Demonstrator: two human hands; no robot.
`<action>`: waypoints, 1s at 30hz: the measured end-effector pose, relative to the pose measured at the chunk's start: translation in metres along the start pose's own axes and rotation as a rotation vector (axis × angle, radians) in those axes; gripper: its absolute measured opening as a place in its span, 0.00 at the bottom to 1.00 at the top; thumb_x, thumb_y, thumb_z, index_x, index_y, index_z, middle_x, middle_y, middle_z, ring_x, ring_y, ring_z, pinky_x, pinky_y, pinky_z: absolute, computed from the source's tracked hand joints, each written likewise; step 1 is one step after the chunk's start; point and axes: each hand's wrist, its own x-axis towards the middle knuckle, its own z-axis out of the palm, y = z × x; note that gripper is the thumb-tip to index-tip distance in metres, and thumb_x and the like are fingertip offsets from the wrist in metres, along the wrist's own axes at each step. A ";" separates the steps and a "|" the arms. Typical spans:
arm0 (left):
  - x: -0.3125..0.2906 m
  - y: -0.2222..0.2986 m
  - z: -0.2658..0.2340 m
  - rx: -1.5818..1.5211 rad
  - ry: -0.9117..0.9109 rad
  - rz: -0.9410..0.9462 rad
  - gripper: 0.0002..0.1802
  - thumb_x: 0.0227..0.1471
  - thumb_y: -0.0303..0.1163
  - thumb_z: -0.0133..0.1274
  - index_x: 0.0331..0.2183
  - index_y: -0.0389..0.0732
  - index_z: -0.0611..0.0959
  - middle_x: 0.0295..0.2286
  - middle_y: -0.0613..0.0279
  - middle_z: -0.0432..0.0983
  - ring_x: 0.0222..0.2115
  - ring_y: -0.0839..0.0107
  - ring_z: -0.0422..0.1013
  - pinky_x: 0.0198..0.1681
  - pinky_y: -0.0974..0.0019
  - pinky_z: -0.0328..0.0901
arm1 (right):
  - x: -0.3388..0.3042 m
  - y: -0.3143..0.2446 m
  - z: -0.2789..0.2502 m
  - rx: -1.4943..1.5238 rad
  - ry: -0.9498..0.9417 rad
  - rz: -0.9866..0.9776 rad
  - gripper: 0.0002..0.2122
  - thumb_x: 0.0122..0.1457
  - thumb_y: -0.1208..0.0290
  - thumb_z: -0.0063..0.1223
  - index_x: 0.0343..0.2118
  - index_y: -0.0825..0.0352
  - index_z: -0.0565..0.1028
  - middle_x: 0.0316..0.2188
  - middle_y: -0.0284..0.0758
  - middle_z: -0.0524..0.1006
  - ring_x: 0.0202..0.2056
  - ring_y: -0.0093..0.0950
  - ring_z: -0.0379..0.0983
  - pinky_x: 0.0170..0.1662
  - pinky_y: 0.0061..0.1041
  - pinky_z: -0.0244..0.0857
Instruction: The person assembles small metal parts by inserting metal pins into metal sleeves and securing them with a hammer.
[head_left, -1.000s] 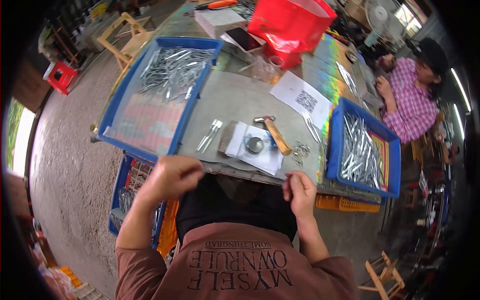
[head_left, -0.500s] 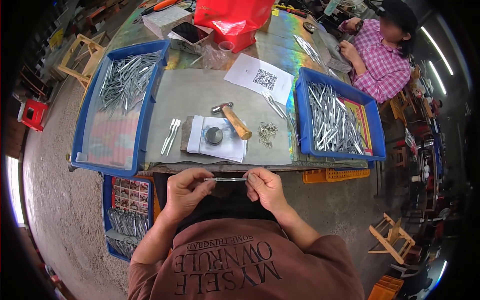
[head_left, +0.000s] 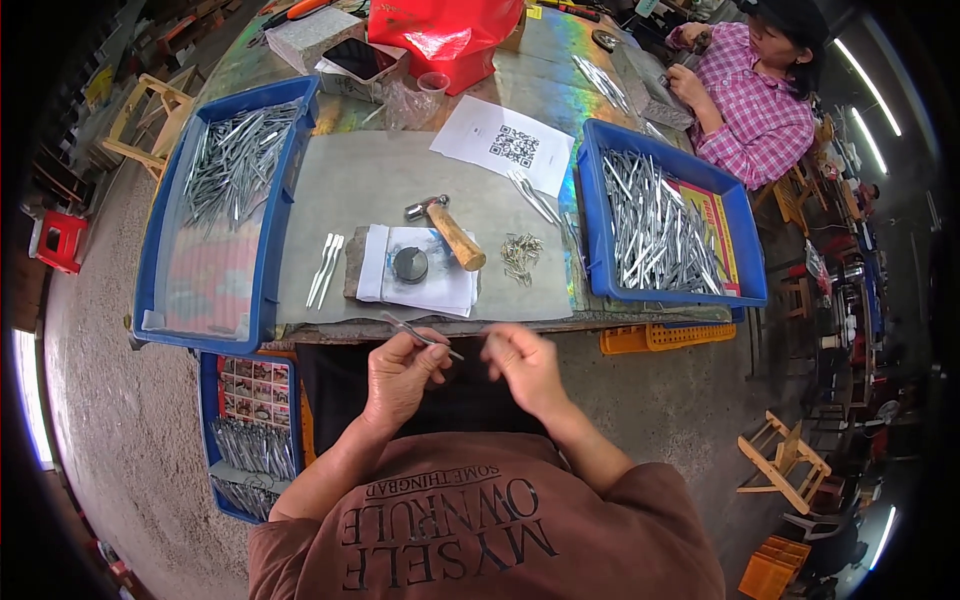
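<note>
My left hand [head_left: 396, 375] is closed, pinching a slim silver metal piece [head_left: 408, 329] between thumb and fingers, just off the table's near edge. The piece slants down to the right, its middle partly covered by the fingertips. To its right, apart from the piece, is my right hand [head_left: 522, 372], its fingers bent and smeared by motion; whether it holds anything cannot be seen. Beyond the hands, a dark round metal block [head_left: 410, 265] rests on white papers [head_left: 450, 285]. A wooden-handled hammer [head_left: 455, 238] lies beside it, near a pile of small metal bits [head_left: 520, 258].
Blue trays of slim metal pieces stand left [head_left: 262, 290] and right [head_left: 668, 295]. Several similar pieces [head_left: 325, 270] lie on the tabletop. Farther back are a printed sheet [head_left: 470, 140], a phone [head_left: 358, 58] and a red bag [head_left: 440, 30]. A co-worker [head_left: 755, 100] sits at the far right.
My right hand has let go of the metal piece, which both hands held level before. The left hand has tilted it, and the whole view has shifted slightly.
</note>
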 end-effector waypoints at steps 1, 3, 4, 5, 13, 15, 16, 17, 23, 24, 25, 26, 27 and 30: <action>0.001 -0.001 -0.003 -0.002 -0.003 -0.002 0.06 0.46 0.27 0.48 0.29 0.35 0.75 0.21 0.66 0.70 0.18 0.83 0.64 0.20 0.82 0.61 | 0.008 -0.001 -0.011 -0.079 0.092 -0.023 0.08 0.52 0.73 0.44 0.32 0.71 0.70 0.19 0.29 0.70 0.18 0.15 0.63 0.21 0.13 0.58; 0.002 -0.002 -0.008 -0.054 0.021 0.044 0.06 0.47 0.28 0.47 0.28 0.36 0.73 0.22 0.64 0.71 0.19 0.82 0.66 0.20 0.81 0.62 | 0.027 0.000 -0.034 -0.357 0.268 -0.108 0.07 0.50 0.73 0.45 0.30 0.72 0.71 0.20 0.33 0.72 0.20 0.20 0.66 0.24 0.19 0.60; 0.002 -0.005 -0.008 -0.075 0.022 0.058 0.06 0.48 0.29 0.46 0.28 0.36 0.72 0.23 0.61 0.72 0.20 0.79 0.68 0.19 0.80 0.63 | 0.037 0.001 -0.046 -0.549 0.322 -0.271 0.07 0.49 0.75 0.44 0.29 0.71 0.71 0.23 0.39 0.72 0.24 0.29 0.69 0.28 0.24 0.61; 0.002 -0.006 -0.008 -0.076 0.021 0.058 0.06 0.48 0.29 0.46 0.28 0.36 0.72 0.23 0.61 0.72 0.20 0.79 0.68 0.19 0.80 0.63 | 0.043 -0.005 -0.052 -0.635 0.338 -0.276 0.06 0.48 0.75 0.44 0.28 0.71 0.70 0.26 0.43 0.72 0.29 0.37 0.69 0.32 0.28 0.61; -0.001 -0.011 -0.004 -0.136 -0.028 -0.036 0.06 0.49 0.29 0.44 0.29 0.37 0.69 0.22 0.59 0.71 0.21 0.75 0.70 0.18 0.79 0.64 | 0.073 0.013 -0.056 -1.201 0.312 -0.145 0.06 0.48 0.69 0.44 0.26 0.67 0.69 0.26 0.41 0.70 0.30 0.39 0.67 0.34 0.37 0.57; -0.001 -0.014 -0.005 -0.122 -0.029 -0.043 0.06 0.49 0.29 0.44 0.29 0.37 0.69 0.22 0.59 0.71 0.21 0.75 0.70 0.18 0.79 0.64 | 0.075 0.007 -0.048 -1.250 0.305 -0.087 0.07 0.48 0.67 0.44 0.25 0.66 0.69 0.26 0.40 0.70 0.30 0.38 0.67 0.34 0.39 0.55; -0.001 -0.015 -0.005 -0.110 -0.031 -0.047 0.06 0.49 0.29 0.44 0.29 0.37 0.69 0.22 0.59 0.71 0.20 0.75 0.70 0.18 0.79 0.64 | 0.075 0.003 -0.045 -1.302 0.296 -0.060 0.07 0.48 0.69 0.43 0.25 0.67 0.69 0.26 0.40 0.70 0.30 0.37 0.68 0.33 0.39 0.55; -0.001 -0.016 -0.005 -0.109 -0.030 -0.050 0.06 0.49 0.29 0.44 0.29 0.37 0.69 0.22 0.59 0.71 0.20 0.75 0.70 0.18 0.79 0.64 | 0.076 0.002 -0.042 -1.354 0.286 -0.032 0.06 0.48 0.70 0.43 0.24 0.67 0.69 0.26 0.40 0.71 0.30 0.37 0.68 0.33 0.39 0.54; 0.000 -0.018 -0.002 -0.118 -0.046 -0.061 0.06 0.50 0.29 0.43 0.29 0.36 0.69 0.22 0.59 0.71 0.20 0.75 0.70 0.17 0.79 0.63 | 0.081 0.004 -0.042 -1.418 0.216 -0.026 0.05 0.46 0.76 0.38 0.24 0.68 0.68 0.24 0.40 0.70 0.29 0.37 0.68 0.35 0.39 0.52; 0.000 -0.019 -0.001 -0.117 -0.049 -0.060 0.06 0.50 0.29 0.43 0.29 0.36 0.69 0.22 0.59 0.71 0.20 0.75 0.70 0.17 0.79 0.63 | 0.081 0.005 -0.042 -1.419 0.215 -0.028 0.05 0.46 0.76 0.38 0.24 0.68 0.68 0.24 0.40 0.70 0.29 0.37 0.68 0.35 0.39 0.52; -0.001 -0.019 -0.001 -0.117 -0.052 -0.060 0.06 0.50 0.29 0.43 0.29 0.36 0.69 0.22 0.60 0.71 0.20 0.75 0.70 0.17 0.79 0.63 | 0.079 0.007 -0.043 -1.406 0.217 -0.057 0.05 0.46 0.77 0.38 0.24 0.68 0.68 0.24 0.41 0.70 0.29 0.37 0.68 0.35 0.39 0.52; -0.001 -0.019 -0.001 -0.118 -0.050 -0.058 0.06 0.50 0.29 0.43 0.29 0.36 0.69 0.22 0.60 0.71 0.20 0.75 0.70 0.17 0.79 0.63 | 0.078 0.009 -0.044 -1.392 0.217 -0.086 0.05 0.45 0.77 0.37 0.23 0.68 0.68 0.24 0.41 0.70 0.29 0.37 0.67 0.34 0.38 0.52; 0.000 -0.019 -0.001 -0.115 -0.039 -0.051 0.07 0.50 0.30 0.43 0.29 0.36 0.69 0.22 0.59 0.71 0.19 0.74 0.70 0.16 0.79 0.63 | 0.078 0.011 -0.046 -1.393 0.216 -0.088 0.05 0.45 0.77 0.37 0.23 0.68 0.68 0.24 0.41 0.70 0.29 0.37 0.67 0.34 0.38 0.52; -0.002 -0.019 -0.004 -0.116 -0.023 -0.047 0.07 0.50 0.30 0.44 0.29 0.36 0.69 0.22 0.58 0.70 0.19 0.73 0.70 0.16 0.79 0.64 | 0.075 0.013 -0.050 -1.369 0.243 -0.150 0.04 0.47 0.75 0.38 0.23 0.68 0.67 0.24 0.41 0.70 0.29 0.38 0.67 0.34 0.38 0.52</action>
